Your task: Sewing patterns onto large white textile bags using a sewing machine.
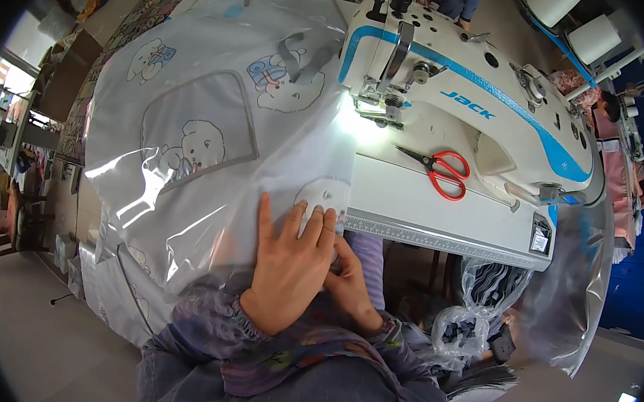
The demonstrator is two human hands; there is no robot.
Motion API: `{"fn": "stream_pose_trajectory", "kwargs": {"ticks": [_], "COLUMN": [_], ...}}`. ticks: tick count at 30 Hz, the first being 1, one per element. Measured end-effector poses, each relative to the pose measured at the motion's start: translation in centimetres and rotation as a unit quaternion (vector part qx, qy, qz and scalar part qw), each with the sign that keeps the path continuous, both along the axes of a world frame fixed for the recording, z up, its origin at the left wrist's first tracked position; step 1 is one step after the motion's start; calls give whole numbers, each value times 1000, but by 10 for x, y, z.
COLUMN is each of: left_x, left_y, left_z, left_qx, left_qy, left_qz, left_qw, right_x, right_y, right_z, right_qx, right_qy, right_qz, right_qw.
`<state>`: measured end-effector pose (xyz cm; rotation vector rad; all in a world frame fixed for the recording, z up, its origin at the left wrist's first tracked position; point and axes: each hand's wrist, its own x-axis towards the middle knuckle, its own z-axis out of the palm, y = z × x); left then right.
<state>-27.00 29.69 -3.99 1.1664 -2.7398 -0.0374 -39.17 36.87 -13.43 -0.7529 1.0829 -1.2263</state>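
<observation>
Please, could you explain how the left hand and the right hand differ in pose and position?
The left hand lies flat on the printed sheet with fingers extended; the right hand looks curled. The left hand is on top of the sheet, while the right hand is beside its lower right edge. Both are bare.

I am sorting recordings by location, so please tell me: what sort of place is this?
Probably a sewing workshop: the industrial sewing machine, the red-handled scissors lying beneath its arm and the large white thread cones suggest it.
</observation>
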Motion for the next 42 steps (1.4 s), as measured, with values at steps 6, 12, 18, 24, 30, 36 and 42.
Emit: {"fn": "stream_pose_trajectory", "kwargs": {"ticks": [6,12,18,24,30,36,42], "left_x": [5,-2,-14,-20,-24,-30,-32], "left_y": [-15,-29,-52,-69,-86,-105,-117], "left_z": [-21,-26,-19,-33,-28,-45,-41], "left_qx": [16,39,64,42,2,0,4], "left_qy": [0,28,0,15,25,49,72], "left_qz": [-11,-37,-49,-66,-85,-88,-90], "left_qw": [1000,998,997,997,996,995,993], "right_x": [12,8,5,5,-1,10,13], "right_y": [-6,8,-6,-17,-20,-8,-26], "right_z": [-15,-14,-17,-18,-18,-21,-11], "right_qx": [-32,-6,-26,-13,-11,-37,-22], "right_qy": [4,-2,-28,-97,-96,-75,-71], "right_qz": [-26,26,10,4,5,78,-26], "right_qw": [999,1000,999,995,995,993,997]}}
